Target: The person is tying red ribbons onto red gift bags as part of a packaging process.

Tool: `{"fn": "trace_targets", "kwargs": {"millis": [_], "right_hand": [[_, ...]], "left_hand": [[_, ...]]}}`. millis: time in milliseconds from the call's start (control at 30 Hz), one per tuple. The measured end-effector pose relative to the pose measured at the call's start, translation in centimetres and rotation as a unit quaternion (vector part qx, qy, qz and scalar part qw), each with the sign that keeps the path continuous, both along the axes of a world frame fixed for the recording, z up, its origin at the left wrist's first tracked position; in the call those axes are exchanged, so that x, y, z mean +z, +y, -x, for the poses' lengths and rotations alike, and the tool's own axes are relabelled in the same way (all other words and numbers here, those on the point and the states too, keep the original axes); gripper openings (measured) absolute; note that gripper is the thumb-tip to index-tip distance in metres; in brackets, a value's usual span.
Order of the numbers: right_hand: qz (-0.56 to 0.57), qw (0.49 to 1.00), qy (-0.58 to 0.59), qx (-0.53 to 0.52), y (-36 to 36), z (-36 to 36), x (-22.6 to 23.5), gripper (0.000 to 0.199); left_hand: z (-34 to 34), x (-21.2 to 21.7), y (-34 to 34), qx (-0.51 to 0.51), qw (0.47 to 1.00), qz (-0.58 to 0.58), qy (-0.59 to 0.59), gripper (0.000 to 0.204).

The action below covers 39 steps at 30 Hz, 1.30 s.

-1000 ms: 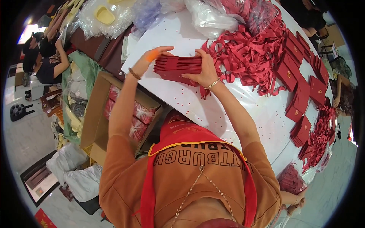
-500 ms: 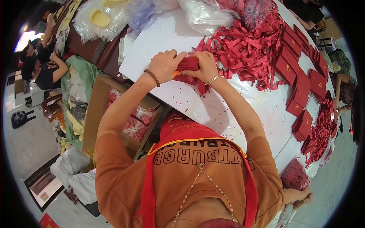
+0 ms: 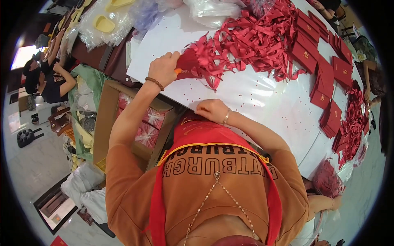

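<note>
Over the white tabletop (image 3: 164, 37), my left hand (image 3: 163, 67) is closed on the near end of a stack of flat red cards with ribbons (image 3: 189, 61). Loose red ribbon ends fan out from the stack toward the right. A small orange piece (image 3: 177, 71) shows by the left thumb; its kind I cannot make out. My right hand (image 3: 213, 110) is at the table's near edge, just above the red apron (image 3: 201, 133). Its fingers are curled inward, and whatever lies in them, if anything, is hidden.
A big heap of red ribbons (image 3: 258, 45) spreads beyond the hands. Piles of red folders with gold emblems (image 3: 305, 55) line the right side. Clear plastic bags (image 3: 213, 12) lie at the far edge. An open carton (image 3: 107, 119) with wrapped red packs stands at the left.
My right hand has let go of the red stack and drawn back to the near table edge. My left hand has shifted slightly left, still holding the stack, whose ribbons now show.
</note>
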State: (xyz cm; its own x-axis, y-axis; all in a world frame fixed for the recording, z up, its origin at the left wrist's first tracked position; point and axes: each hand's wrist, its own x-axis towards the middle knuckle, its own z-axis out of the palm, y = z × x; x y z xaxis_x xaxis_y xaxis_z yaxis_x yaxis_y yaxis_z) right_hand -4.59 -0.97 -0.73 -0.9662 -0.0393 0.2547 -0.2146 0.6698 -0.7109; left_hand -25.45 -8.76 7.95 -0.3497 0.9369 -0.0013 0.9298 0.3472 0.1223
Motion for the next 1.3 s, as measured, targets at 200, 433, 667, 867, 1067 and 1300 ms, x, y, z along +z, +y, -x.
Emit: {"fn": "trace_targets", "kwargs": {"millis": [200, 433, 667, 867, 1067, 1300], "right_hand": [[0.248, 0.917, -0.197, -0.243, 2.2, 4.5, -2.8, 0.038], [0.452, 0.850, -0.268, -0.051, 5.3, 2.7, 4.0, 0.072], [0.393, 0.831, -0.394, 0.011, 5.8, 1.0, 5.5, 0.069], [0.505, 0.836, -0.172, -0.124, 1.9, 2.6, 4.3, 0.060], [0.443, 0.844, -0.232, -0.194, 3.0, 4.2, 0.2, 0.046], [0.611, 0.742, -0.222, -0.160, 2.7, 4.9, 1.7, 0.034]], "left_hand": [[0.0, 1.4, 0.1, 0.070, 0.997, 0.029, -0.019, 0.036], [-1.6, -0.6, -4.2, 0.100, 0.888, -0.041, -0.446, 0.052], [-5.6, 0.4, -5.5, 0.149, 0.690, -0.046, -0.706, 0.052], [-7.3, -1.0, -6.0, 0.118, 0.694, -0.029, -0.710, 0.052], [-7.3, -0.2, -6.2, 0.123, 0.686, -0.004, -0.717, 0.053], [-6.9, -0.5, -6.9, 0.119, 0.665, -0.032, -0.737, 0.052]]}}
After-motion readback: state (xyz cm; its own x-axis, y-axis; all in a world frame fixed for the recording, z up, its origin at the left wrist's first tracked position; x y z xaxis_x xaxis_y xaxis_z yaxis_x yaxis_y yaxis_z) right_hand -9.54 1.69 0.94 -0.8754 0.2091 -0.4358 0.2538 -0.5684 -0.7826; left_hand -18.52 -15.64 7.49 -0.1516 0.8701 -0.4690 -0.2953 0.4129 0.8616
